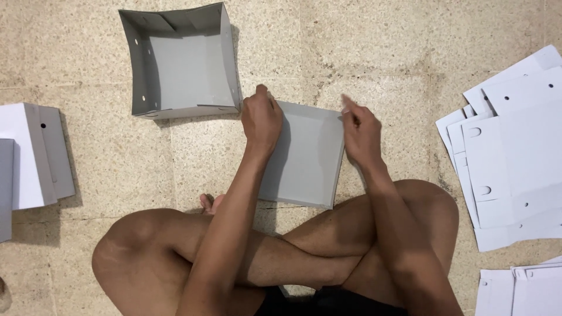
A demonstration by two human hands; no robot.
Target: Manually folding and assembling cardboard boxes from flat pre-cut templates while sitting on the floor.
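Stone floor bg. Grey card tray lies btwn knees, open side up, long axis running away from body. Left hand & right hand pinch its far corners, palms down, fingers closed on rim.

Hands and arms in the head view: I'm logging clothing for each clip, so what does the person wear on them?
Nothing visible: the left hand and right hand are bare, no gloves, rings, watch or sleeves up both forearms. Only dark shorts show.
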